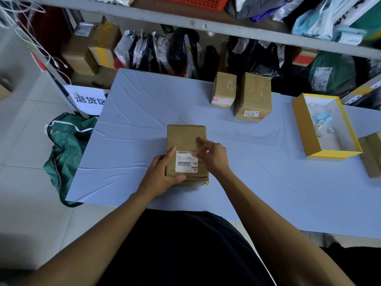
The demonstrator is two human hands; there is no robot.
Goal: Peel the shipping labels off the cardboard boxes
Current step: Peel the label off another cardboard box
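Note:
A brown cardboard box (pixel 185 139) lies flat on the pale blue table (pixel 132 124), right in front of me. A white shipping label (pixel 185 163) with a barcode is stuck on its near half. My left hand (pixel 162 174) grips the box's near left corner, thumb on the front edge and fingers on top. My right hand (pixel 212 154) is at the label's upper right corner, where thumb and fingertips pinch the label's edge. That corner is blurred and partly hidden by the fingers.
Two upright cardboard boxes (pixel 223 89) (pixel 253 97) stand at the table's back. An open yellow box (pixel 325 124) with paper scraps sits right, another carton (pixel 371 153) beside it. A green sack (pixel 68 149) lies on the floor left. Shelves of parcels rise behind.

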